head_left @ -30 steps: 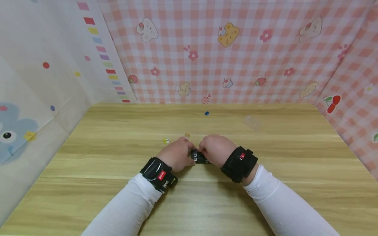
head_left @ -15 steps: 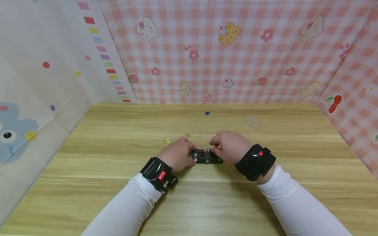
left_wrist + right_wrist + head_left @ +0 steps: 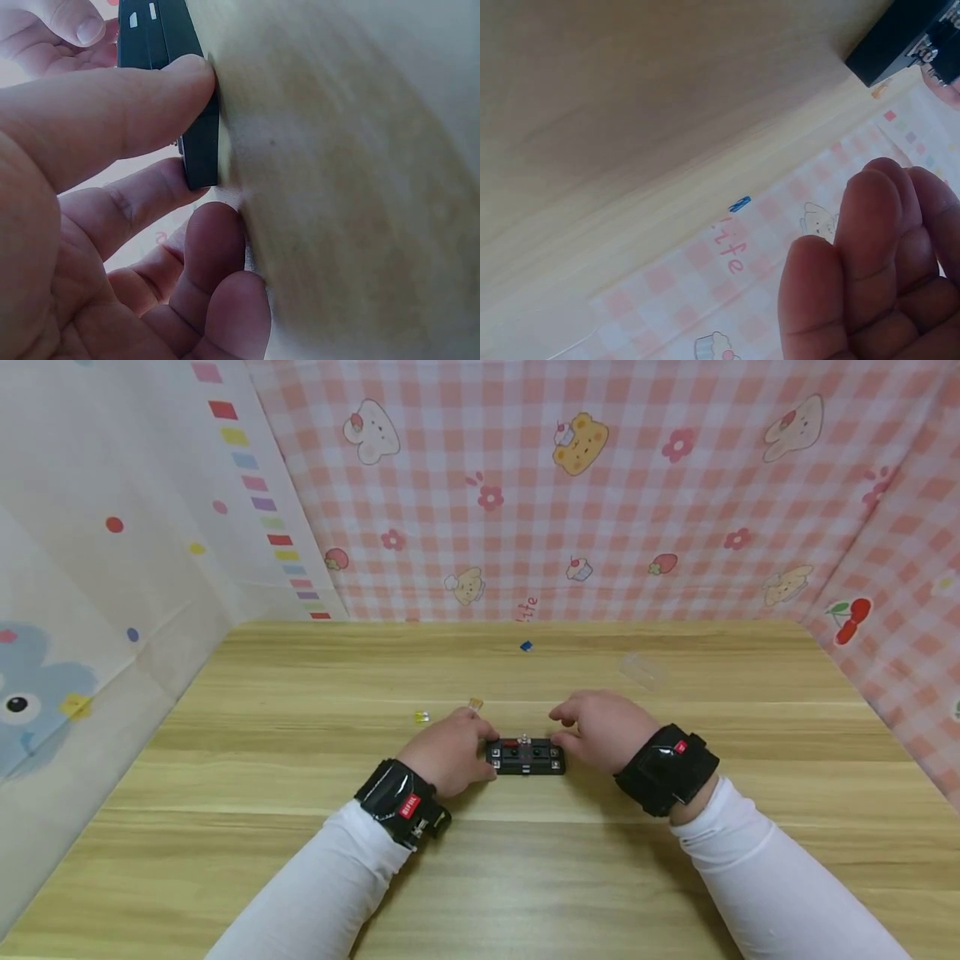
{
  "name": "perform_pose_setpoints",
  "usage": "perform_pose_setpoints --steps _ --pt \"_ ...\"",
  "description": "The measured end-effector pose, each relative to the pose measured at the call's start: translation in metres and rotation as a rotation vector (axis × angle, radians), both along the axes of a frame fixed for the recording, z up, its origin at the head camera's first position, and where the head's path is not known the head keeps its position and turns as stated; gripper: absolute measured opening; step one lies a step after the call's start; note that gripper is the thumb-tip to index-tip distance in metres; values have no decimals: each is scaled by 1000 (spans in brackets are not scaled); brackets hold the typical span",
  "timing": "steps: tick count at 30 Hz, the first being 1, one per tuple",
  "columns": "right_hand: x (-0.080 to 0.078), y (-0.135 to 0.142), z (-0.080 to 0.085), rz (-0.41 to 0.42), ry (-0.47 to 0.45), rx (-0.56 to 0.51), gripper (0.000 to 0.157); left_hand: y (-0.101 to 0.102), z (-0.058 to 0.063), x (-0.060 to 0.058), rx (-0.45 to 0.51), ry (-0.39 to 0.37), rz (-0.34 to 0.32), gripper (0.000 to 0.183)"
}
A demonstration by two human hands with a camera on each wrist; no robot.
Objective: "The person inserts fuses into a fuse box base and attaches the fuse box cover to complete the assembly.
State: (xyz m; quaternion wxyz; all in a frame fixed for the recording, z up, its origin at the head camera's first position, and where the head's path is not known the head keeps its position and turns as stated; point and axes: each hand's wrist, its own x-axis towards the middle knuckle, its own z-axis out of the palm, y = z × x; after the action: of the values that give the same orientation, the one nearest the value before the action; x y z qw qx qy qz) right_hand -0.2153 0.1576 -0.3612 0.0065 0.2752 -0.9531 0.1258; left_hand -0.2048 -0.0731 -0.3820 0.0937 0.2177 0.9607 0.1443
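Note:
A black fuse holder [image 3: 537, 769] with metal terminals lies lengthwise on the table. My left hand [image 3: 448, 752] pinches its left end; in the left wrist view the thumb [image 3: 142, 101] presses one side and a finger reaches the other. A small clear and silvery piece [image 3: 524, 740] stands up at the middle of the holder's back edge. Just past the right end is my right hand [image 3: 606, 727], fingers loosely bent and holding nothing. In the right wrist view its fingers [image 3: 870, 240] are apart from the holder [image 3: 900, 41].
Near the left hand lie a yellow blade fuse [image 3: 422, 717] and an orange one [image 3: 476, 704]. A blue fuse [image 3: 527, 647] is at the back of the wooden table [image 3: 480, 877]. A clear plastic piece [image 3: 642, 671] lies back right, before a checked cloth wall [image 3: 435, 527].
My right hand has let go at the holder's middle and moved right, uncovering the small clear piece and the right end. The left hand has stayed in place.

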Motion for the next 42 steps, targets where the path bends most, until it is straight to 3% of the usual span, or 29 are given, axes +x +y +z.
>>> perform_pose_setpoints --steps 10,22,32,42 --pt "-19 0 2 -11 -10 -8 30 -2 2 -2 0 3 -8 50" --pt "-71 -17 19 -24 -31 57 29 -5 0 -3 2 -13 -10 49" --pt "-113 -30 11 -74 38 59 27 -4 1 -1 2 -7 -22 50" --pt "-141 -45 12 -123 -62 197 37 -5 3 0 1 2 -32 51"
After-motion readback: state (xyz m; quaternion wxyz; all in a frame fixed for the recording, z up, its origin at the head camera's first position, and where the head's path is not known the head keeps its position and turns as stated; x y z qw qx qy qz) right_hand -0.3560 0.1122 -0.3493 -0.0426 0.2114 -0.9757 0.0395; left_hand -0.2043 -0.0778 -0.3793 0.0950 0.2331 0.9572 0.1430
